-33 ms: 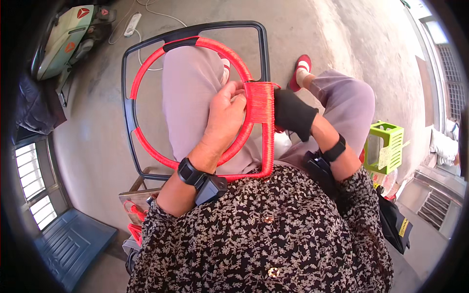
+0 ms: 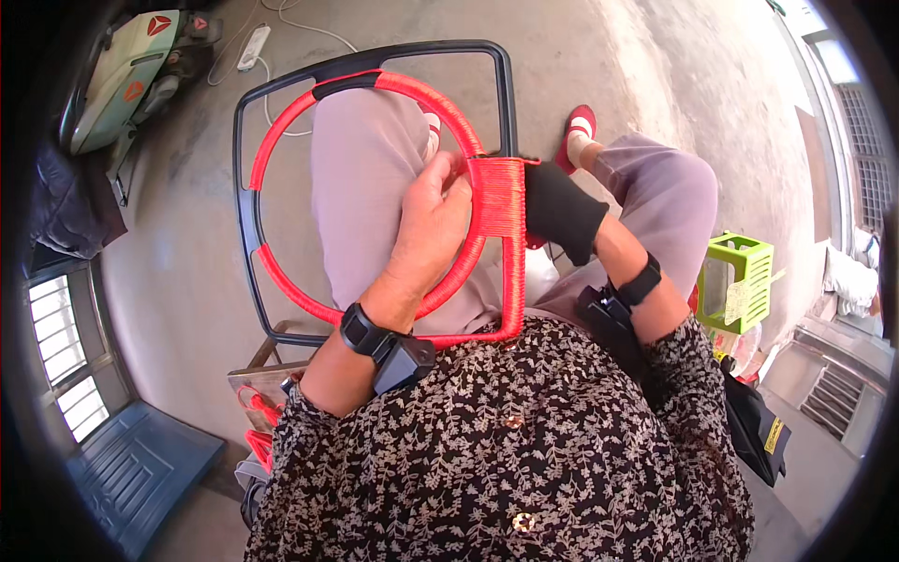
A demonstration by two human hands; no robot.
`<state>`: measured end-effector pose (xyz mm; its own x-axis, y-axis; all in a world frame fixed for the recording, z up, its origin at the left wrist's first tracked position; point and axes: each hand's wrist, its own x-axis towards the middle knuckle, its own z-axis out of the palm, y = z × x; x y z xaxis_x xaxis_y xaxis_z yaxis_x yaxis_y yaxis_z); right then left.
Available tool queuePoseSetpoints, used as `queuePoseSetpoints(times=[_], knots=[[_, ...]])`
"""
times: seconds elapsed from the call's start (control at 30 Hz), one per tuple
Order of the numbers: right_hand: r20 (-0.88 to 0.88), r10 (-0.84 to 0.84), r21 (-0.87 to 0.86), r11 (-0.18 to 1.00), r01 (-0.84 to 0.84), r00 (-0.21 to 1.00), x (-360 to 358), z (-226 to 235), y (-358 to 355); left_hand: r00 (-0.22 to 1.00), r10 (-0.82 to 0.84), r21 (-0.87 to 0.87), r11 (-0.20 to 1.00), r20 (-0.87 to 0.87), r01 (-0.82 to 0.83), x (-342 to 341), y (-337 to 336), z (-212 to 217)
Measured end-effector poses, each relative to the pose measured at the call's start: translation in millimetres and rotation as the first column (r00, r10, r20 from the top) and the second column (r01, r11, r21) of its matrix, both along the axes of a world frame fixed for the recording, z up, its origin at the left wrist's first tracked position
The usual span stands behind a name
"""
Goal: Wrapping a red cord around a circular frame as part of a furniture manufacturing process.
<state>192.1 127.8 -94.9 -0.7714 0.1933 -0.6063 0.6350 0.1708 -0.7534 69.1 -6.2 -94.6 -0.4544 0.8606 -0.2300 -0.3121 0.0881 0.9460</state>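
Observation:
Across my lap lies a black frame (image 2: 510,94) with a round ring inside it, largely wrapped in shiny red cord. A wide red-wrapped band (image 2: 498,197) joins the ring to the frame's right side. My bare left hand (image 2: 434,211) is closed at the band's left edge, fingertips tucked partly behind it. Against the band's right edge is my right hand (image 2: 565,211) in a black glove, its fingers curled and partly hidden. From the band's top corner a short length of red cord (image 2: 531,162) runs to the glove.
A green plastic basket (image 2: 740,281) stands at the right. More red cord (image 2: 257,403) lies on a wooden stool (image 2: 245,373) at lower left. On the floor farther off are a white power strip (image 2: 254,47) and cable. A pale green scooter (image 2: 122,80) is at the far left.
My gloved right hand has shifted very slightly beside the band. The left hand and the frame stay in place.

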Motion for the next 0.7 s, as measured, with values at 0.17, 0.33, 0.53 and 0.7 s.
queuePoseSetpoints(times=[0.17, 0.33, 0.53, 0.7], knots=[[-0.556, -0.280, 0.000, 0.941, 0.337, 0.782, -8, -11, 21, 0.930, 0.186, -0.005, 0.980, -0.316, -0.198, 1, 0, 6], [-0.342, -0.885, -0.645, 0.466, 0.605, 0.316, 11, 21, 38, 0.633, 0.424, 0.230, 0.901, -0.648, -0.368, -1, -4, 17], [-0.748, 0.248, 0.565, 0.725, 0.394, 0.615, -12, 46, -12, 0.371, 0.547, 0.577, 0.816, -0.751, -0.035, 8, -10, 29], [-0.774, -0.247, 0.129, 0.840, 0.527, 0.583, -14, 60, -19, 0.479, 0.582, 0.554, 0.804, -0.658, -0.216, 2, -10, 24]])
